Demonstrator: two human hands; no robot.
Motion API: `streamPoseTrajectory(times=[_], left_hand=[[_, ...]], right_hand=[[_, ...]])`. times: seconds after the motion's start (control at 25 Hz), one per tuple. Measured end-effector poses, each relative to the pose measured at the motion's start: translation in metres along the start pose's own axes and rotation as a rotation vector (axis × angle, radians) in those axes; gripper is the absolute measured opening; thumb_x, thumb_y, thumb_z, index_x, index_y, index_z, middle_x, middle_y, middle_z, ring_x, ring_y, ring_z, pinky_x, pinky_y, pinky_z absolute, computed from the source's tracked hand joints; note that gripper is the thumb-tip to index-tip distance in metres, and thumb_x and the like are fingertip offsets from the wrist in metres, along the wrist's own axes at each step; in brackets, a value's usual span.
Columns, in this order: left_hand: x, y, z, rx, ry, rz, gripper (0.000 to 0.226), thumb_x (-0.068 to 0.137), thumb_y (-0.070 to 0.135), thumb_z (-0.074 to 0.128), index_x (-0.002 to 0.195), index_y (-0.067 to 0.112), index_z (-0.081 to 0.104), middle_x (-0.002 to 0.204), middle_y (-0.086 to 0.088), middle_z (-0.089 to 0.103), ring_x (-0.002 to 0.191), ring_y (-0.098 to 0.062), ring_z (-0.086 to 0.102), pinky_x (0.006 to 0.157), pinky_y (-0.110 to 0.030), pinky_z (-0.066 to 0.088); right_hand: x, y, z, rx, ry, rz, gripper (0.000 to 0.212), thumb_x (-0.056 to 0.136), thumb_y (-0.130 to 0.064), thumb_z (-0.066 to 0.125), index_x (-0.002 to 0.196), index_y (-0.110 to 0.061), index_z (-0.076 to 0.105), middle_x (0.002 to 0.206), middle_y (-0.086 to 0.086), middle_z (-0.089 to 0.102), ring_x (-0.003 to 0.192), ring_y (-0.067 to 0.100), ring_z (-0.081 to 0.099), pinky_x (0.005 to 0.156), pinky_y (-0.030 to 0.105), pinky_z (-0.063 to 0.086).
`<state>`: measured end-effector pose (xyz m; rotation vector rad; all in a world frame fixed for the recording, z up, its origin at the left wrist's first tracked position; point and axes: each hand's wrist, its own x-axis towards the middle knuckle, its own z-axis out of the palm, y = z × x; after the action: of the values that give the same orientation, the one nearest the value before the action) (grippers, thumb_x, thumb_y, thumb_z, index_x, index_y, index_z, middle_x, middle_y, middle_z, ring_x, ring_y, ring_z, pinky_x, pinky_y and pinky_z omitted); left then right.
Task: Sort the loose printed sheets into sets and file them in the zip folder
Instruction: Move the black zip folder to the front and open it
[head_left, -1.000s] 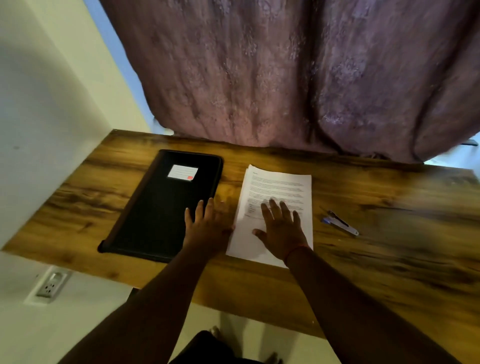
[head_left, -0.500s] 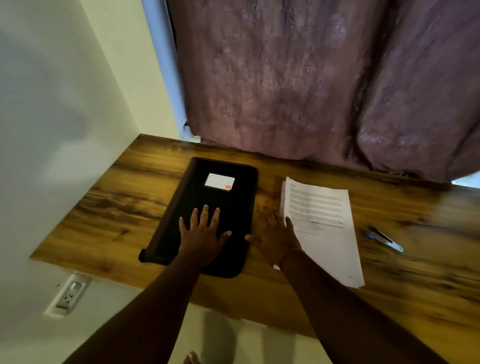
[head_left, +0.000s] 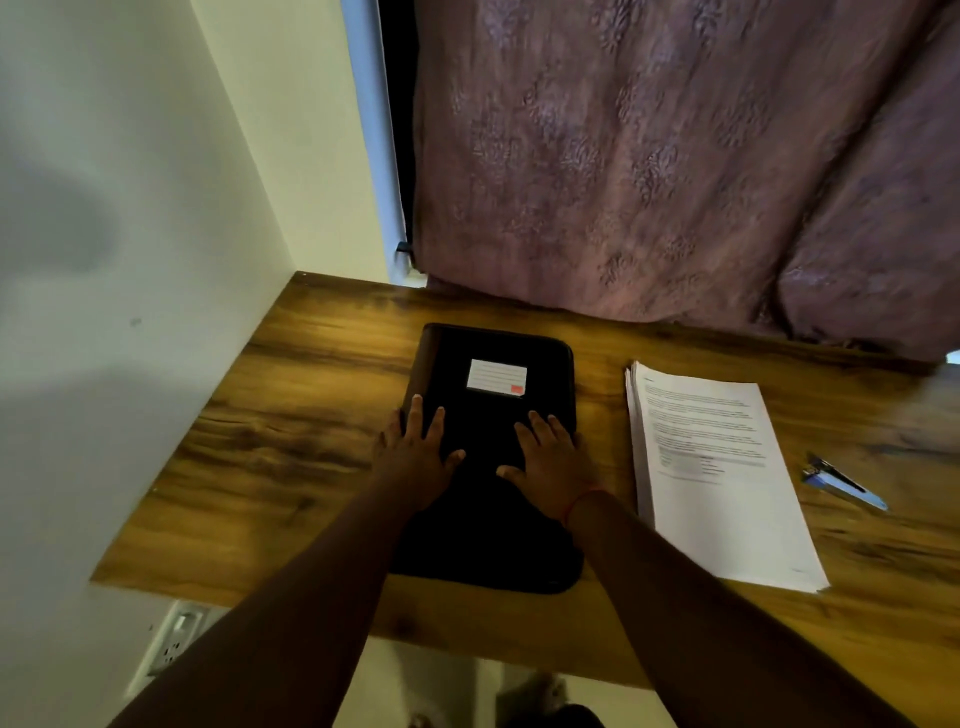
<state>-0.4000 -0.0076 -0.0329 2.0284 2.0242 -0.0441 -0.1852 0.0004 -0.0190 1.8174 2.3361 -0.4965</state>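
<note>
Both hands lay flat on the black zip folder (head_left: 493, 457), fingers straight & spread, gripping nothing. Left hand (head_left: 415, 452) sat over the folder's left edge, right hand (head_left: 550, 462) near its right edge. Folder was closed, label (head_left: 496, 377) up, lying on the wooden table (head_left: 291, 447) w/ its near end close to the table's front edge. The stack of printed sheets (head_left: 717, 478) lay just beside it to the right, apart from it, unsorted as far as could be seen. A small blue stapler (head_left: 841, 480) lay further right, clear of the paper.

Step in hand, by my read: getting the folder open. Zip pull wasn't visible, so best to hunt for it along the edges w/ one hand while the other kept the cover pinned so the folder didn't skate on the smooth wood. Run the zip round the corners slowly; fabric tends to bunch there. Open the cover leftward, away from the stack, so it wouldn't land on the sheets or knock them. Folder's near end sat close to the front edge, so nudging it further in first seemed wise. Sorting hadn't begun yet, so task was early.
</note>
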Motion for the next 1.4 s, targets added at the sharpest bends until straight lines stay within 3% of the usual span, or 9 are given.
streamPoseTrajectory(times=[0.12, 0.32, 0.48, 0.6, 0.8, 0.88, 1.2, 1.32, 1.4], left_hand=[[0.026, 0.004, -0.001, -0.003, 0.013, 0.022, 0.078, 0.093, 0.067, 0.03, 0.157, 0.027, 0.01, 0.165, -0.01, -0.006, 0.149, -0.04, 0.003, 0.116, -0.054, 0.018], [0.075, 0.005, -0.008, -0.016, 0.015, 0.044, 0.102, 0.069, 0.076, -0.003, 0.157, 0.026, 0.008, 0.164, -0.012, -0.008, 0.149, -0.04, -0.004, 0.117, -0.051, 0.019], [0.101, 0.01, -0.009, -0.027, 0.08, 0.051, 0.087, 0.085, 0.071, 0.013, 0.156, 0.02, 0.022, 0.163, -0.017, 0.008, 0.148, -0.045, 0.007, 0.113, -0.058, 0.028], [0.104, 0.01, 0.004, 0.014, 0.127, 0.015, 0.077, 0.093, 0.065, 0.018, 0.156, 0.021, 0.02, 0.164, -0.014, 0.006, 0.15, -0.041, 0.003, 0.114, -0.053, 0.025], [0.101, 0.011, 0.006, 0.012, 0.164, 0.005, 0.072, 0.096, 0.062, 0.023, 0.156, 0.023, 0.02, 0.164, -0.012, 0.007, 0.15, -0.039, 0.007, 0.117, -0.051, 0.024], [0.103, 0.011, 0.007, 0.0, 0.179, 0.005, 0.072, 0.096, 0.063, 0.024, 0.156, 0.023, 0.021, 0.164, -0.013, 0.008, 0.149, -0.039, 0.009, 0.117, -0.051, 0.022], [0.104, 0.009, 0.013, -0.043, 0.164, 0.027, 0.073, 0.096, 0.063, 0.024, 0.155, 0.021, 0.024, 0.164, -0.015, 0.007, 0.149, -0.04, 0.007, 0.116, -0.055, 0.023], [0.114, 0.007, 0.008, -0.053, 0.159, 0.056, 0.072, 0.093, 0.062, 0.034, 0.148, 0.016, 0.037, 0.161, -0.02, 0.016, 0.147, -0.046, 0.014, 0.112, -0.059, 0.03], [0.123, 0.004, 0.002, -0.072, 0.173, 0.067, 0.07, 0.091, 0.063, 0.038, 0.144, 0.017, 0.041, 0.161, -0.019, 0.018, 0.146, -0.045, 0.016, 0.111, -0.057, 0.033]], right_hand=[[0.027, 0.001, -0.005, -0.013, -0.006, 0.004, 0.077, 0.094, -0.062, 0.037, 0.155, -0.022, 0.013, 0.164, 0.004, 0.002, 0.15, 0.028, 0.0, 0.118, 0.056, 0.009], [0.118, -0.007, -0.03, -0.003, 0.081, -0.031, 0.067, 0.098, -0.05, 0.039, 0.153, -0.017, 0.02, 0.162, 0.009, 0.009, 0.149, 0.031, 0.005, 0.119, 0.054, 0.012], [0.195, -0.02, -0.047, 0.011, 0.166, -0.108, 0.049, 0.097, -0.036, 0.048, 0.141, -0.015, 0.041, 0.15, 0.009, 0.036, 0.138, 0.032, 0.032, 0.114, 0.049, 0.028], [0.242, -0.039, -0.061, 0.147, 0.067, -0.131, 0.034, 0.098, -0.03, 0.048, 0.126, -0.012, 0.057, 0.139, 0.013, 0.048, 0.124, 0.034, 0.047, 0.103, 0.043, 0.042], [0.282, -0.072, -0.07, 0.265, -0.062, -0.179, 0.029, 0.096, -0.03, 0.049, 0.112, -0.012, 0.065, 0.122, 0.012, 0.06, 0.107, 0.03, 0.056, 0.088, 0.035, 0.047], [0.288, -0.064, -0.077, 0.269, -0.092, -0.234, 0.02, 0.096, -0.027, 0.052, 0.1, -0.012, 0.065, 0.108, 0.011, 0.063, 0.096, 0.028, 0.058, 0.078, 0.032, 0.045], [0.293, -0.025, -0.098, 0.17, -0.277, -0.349, 0.022, 0.092, -0.007, 0.051, 0.095, -0.026, 0.062, 0.103, -0.006, 0.057, 0.094, 0.017, 0.054, 0.082, 0.029, 0.044], [0.296, -0.034, -0.108, 0.151, -0.358, -0.283, 0.016, 0.088, -0.008, 0.051, 0.094, -0.016, 0.063, 0.086, -0.01, 0.052, 0.076, 0.008, 0.047, 0.067, 0.018, 0.038], [0.298, -0.043, -0.111, 0.048, -0.383, -0.243, 0.02, 0.091, -0.011, 0.051, 0.107, -0.009, 0.064, 0.095, -0.006, 0.056, 0.078, 0.007, 0.047, 0.071, 0.013, 0.039]])
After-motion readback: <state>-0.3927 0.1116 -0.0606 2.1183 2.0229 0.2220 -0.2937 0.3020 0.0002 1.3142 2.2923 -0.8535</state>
